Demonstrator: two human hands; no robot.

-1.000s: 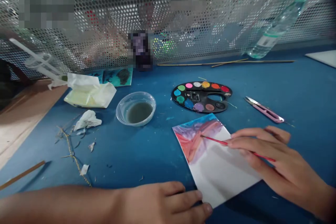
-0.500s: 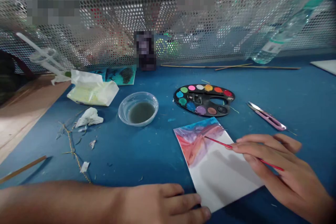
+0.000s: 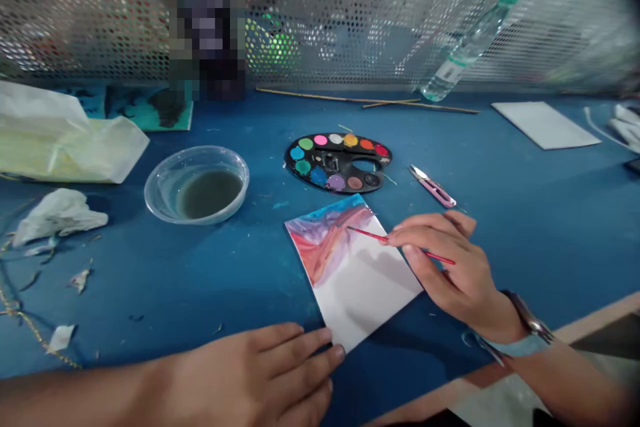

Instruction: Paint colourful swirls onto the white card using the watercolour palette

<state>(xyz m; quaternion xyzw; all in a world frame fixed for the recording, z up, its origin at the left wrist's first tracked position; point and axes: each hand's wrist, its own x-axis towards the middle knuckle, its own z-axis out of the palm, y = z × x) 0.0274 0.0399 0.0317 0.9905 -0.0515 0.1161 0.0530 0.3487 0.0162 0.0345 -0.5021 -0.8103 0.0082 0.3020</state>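
Observation:
My right hand (image 3: 445, 260) pinches a thin red paintbrush (image 3: 369, 234), its tip over the painted part of a white canvas panel (image 3: 370, 300). Blue, purple and red strokes cover the panel's upper left; the lower right is white. My left hand (image 3: 280, 373) lies flat on the table, fingers stretched, fingertips at the panel's lower left corner. Just beyond the panel sits a black oval palette (image 3: 345, 161) with several round wells of colour. Left of the palette, a clear plastic bowl (image 3: 155, 197) holds dark grey water.
Pink thread snips (image 3: 433, 188) lie right of the palette. A tissue pack (image 3: 65, 140) and crumpled tissue (image 3: 63, 213) are at left. Thin sticks (image 3: 320, 97), a leaning water bottle (image 3: 467, 50) and a white panel (image 3: 545, 123) lie towards the back, by a perforated metal screen (image 3: 340, 33).
My view has turned right, so things appear further left, and my right wrist with its watch and band now shows. The brush stays over the painted area; my left hand stays by the panel's corner.

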